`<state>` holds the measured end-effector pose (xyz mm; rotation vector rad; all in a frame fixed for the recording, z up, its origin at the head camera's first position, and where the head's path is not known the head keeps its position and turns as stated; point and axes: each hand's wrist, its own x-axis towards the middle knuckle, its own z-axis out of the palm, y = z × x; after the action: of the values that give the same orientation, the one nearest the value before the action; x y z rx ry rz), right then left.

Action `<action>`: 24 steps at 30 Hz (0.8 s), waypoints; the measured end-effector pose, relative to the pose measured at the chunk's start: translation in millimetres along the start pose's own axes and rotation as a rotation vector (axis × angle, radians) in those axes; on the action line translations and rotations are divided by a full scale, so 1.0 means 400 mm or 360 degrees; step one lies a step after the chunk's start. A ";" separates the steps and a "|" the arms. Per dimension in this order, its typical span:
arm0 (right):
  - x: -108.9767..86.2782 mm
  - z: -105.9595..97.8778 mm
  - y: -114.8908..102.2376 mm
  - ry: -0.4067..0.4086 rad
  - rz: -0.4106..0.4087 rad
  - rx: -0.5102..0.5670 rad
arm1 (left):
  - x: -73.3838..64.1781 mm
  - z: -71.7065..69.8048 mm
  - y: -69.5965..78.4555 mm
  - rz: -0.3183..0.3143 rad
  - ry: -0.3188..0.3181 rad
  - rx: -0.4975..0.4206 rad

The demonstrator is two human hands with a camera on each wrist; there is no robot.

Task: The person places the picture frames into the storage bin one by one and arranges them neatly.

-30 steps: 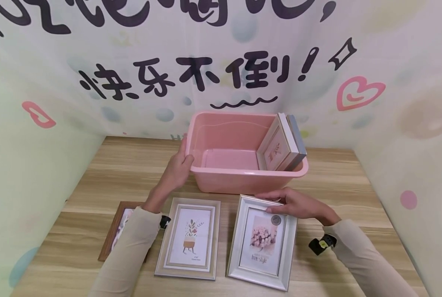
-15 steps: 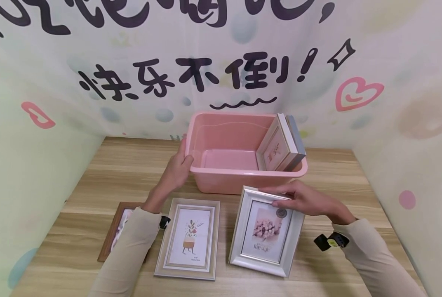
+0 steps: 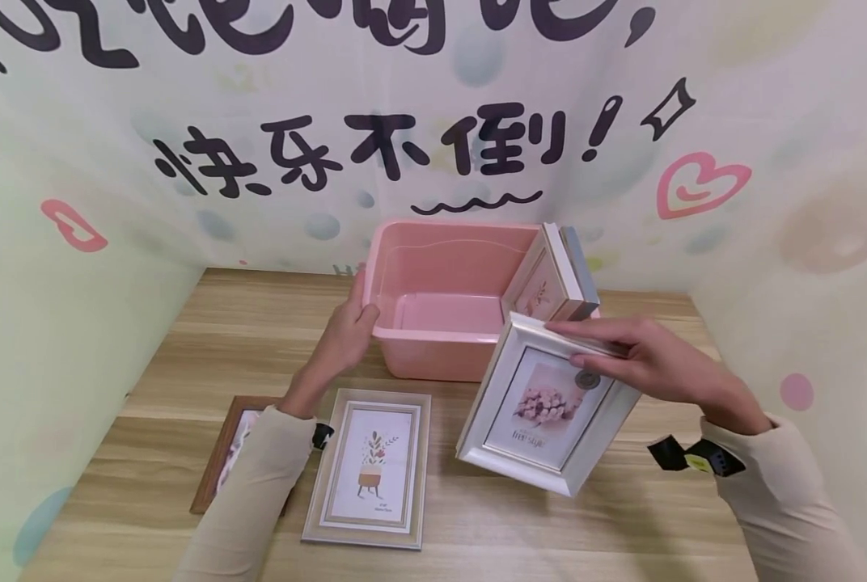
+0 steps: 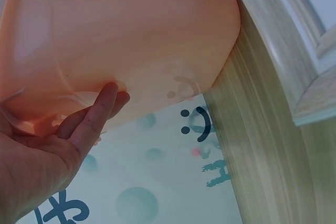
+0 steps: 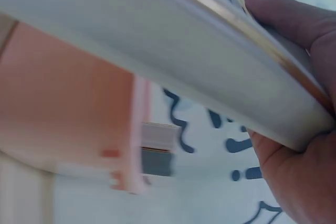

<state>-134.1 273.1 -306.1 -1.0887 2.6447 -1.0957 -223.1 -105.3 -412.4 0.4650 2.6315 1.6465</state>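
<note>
Right now your right hand (image 3: pixel 644 360) has its thumb and fingers closed on the top edge of the silver frame (image 3: pixel 543 412), which tilts above the table (image 3: pixel 492 533) at five o'clock from the pink basin (image 3: pixel 433 334). Your left hand (image 3: pixel 346 327) grips the basin's rim at nine o'clock — thumb by the lip, fingers against the outer wall. The silver frame's upper edge overlaps the basin's near side in your head view; whether they touch, you cannot tell. Open room lies across the basin's floor from nine o'clock to the middle; at three o'clock a pale frame (image 3: pixel 543 287) and a blue-grey frame (image 3: pixel 582 267) lean together, tops above the rim. Flat on the wood-grained table, a beige frame (image 3: pixel 371 477) sits at seven o'clock and a brown frame (image 3: pixel 211 469), partly under your sleeve (image 3: pixel 251 485), at eight. The basin is smooth and round-cornered — glossy, like plastic; the silver moulding is stepped and shiny.
</note>
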 end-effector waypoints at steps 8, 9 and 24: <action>0.011 -0.058 -0.048 0.0241 -0.0131 -0.0182 | -0.002 -0.001 0.002 -0.0021 0.0001 0.0003; 0.012 -0.065 -0.053 0.0261 -0.0135 -0.0192 | -0.002 -0.001 0.002 -0.0019 0.0000 -0.0003; 0.030 -0.141 -0.103 0.0598 -0.0056 -0.0378 | -0.003 -0.001 0.004 0.0003 0.0005 0.0007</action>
<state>-137.2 278.3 -235.7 -1.0595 3.1279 -1.1096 -221.8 -105.3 -411.0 0.4652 2.6384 1.6433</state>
